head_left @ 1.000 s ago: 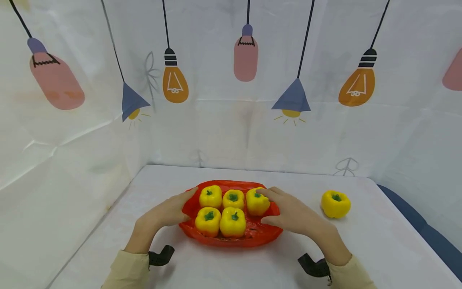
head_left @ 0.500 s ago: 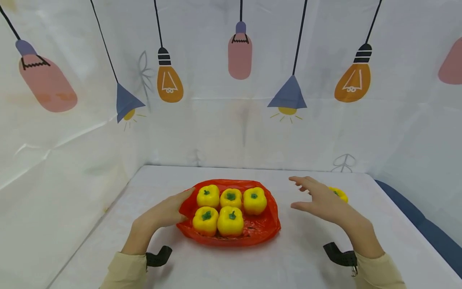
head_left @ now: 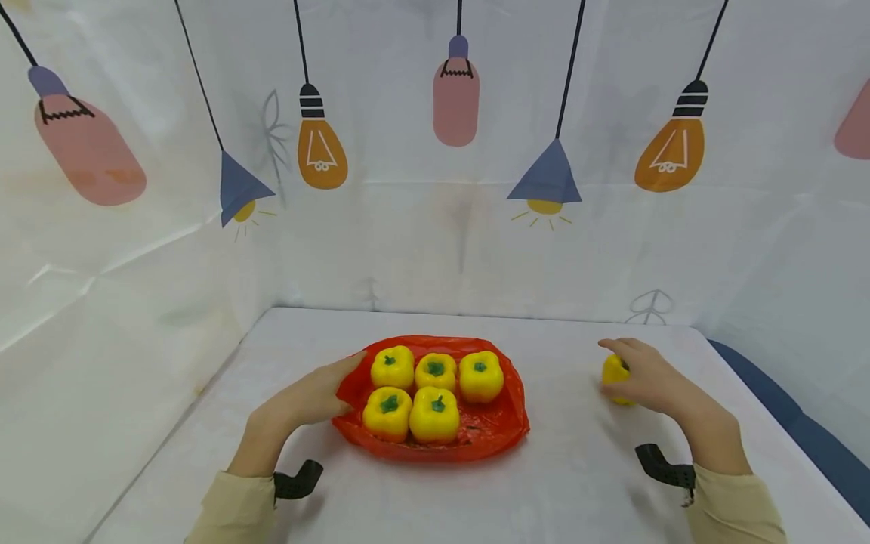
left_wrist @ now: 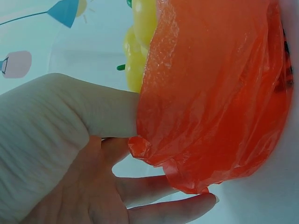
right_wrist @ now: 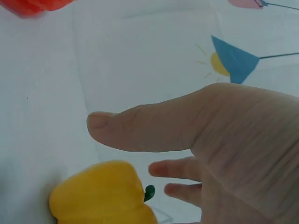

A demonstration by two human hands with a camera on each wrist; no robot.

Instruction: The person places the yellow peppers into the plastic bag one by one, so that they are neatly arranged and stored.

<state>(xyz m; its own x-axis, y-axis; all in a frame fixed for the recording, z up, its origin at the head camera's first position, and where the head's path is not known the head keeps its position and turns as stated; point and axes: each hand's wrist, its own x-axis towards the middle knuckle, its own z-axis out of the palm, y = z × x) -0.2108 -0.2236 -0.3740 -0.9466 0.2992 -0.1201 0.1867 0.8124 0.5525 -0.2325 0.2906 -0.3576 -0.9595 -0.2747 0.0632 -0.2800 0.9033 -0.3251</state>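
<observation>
My left hand holds the left edge of a red plastic bag. In the left wrist view the thumb goes inside the bag's edge, its tip hidden, while the fingers lie along the outside. Several yellow bell peppers with green stems sit in the bag. A lone yellow bell pepper stands on the table to the right, partly hidden behind my right hand. In the right wrist view, that hand's thumb and fingers are spread apart, with the pepper just below the thumb.
A white table carries the bag and the lone pepper. Behind it hangs a white sheet printed with lamps and bulbs. A dark blue object stands beyond the table's right edge.
My right hand has left the right side of the bag and moved rightward to the lone bell pepper. My left hand stays at the bag's left edge.
</observation>
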